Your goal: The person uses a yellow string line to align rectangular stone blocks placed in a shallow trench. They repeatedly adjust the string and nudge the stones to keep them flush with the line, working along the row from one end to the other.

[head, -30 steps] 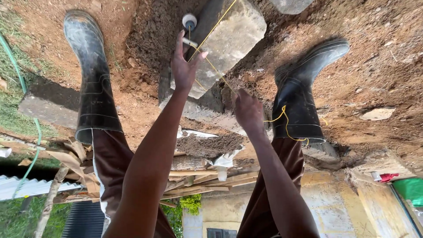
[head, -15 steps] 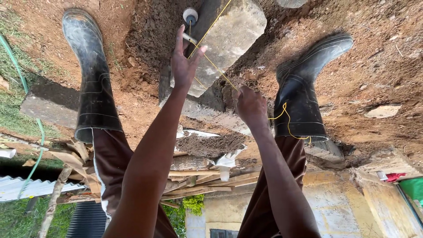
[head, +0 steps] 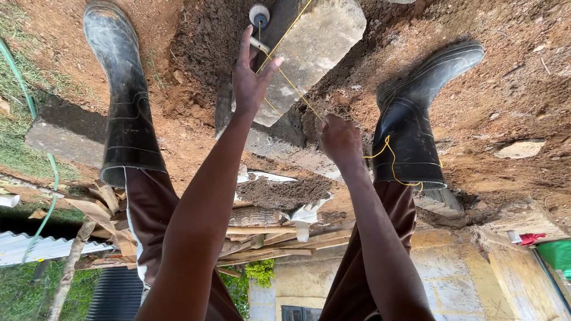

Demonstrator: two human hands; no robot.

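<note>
The left hand (head: pixel 250 83) was stretched out over the soil with its fingers spread, and it pinched a small pale peg (head: pixel 259 45) between the thumb and the first fingers. A yellow string (head: pixel 291 83) ran from this hand, past the thumb, down to the right hand (head: pixel 340 138). The right hand was closed into a fist around the string, and loose loops of the same string hung just beside its wrist, in front of the right black rubber boot (head: pixel 416 119). Just beyond the left fingertips a plumb bob (head: pixel 259 14) with a white top and a blue part was hanging. Between the two hands, slightly further away, lay a grey concrete block (head: pixel 315 47) on the dug red earth. The left boot (head: pixel 122 101) stood well apart from the left hand, on its outer side.
</note>
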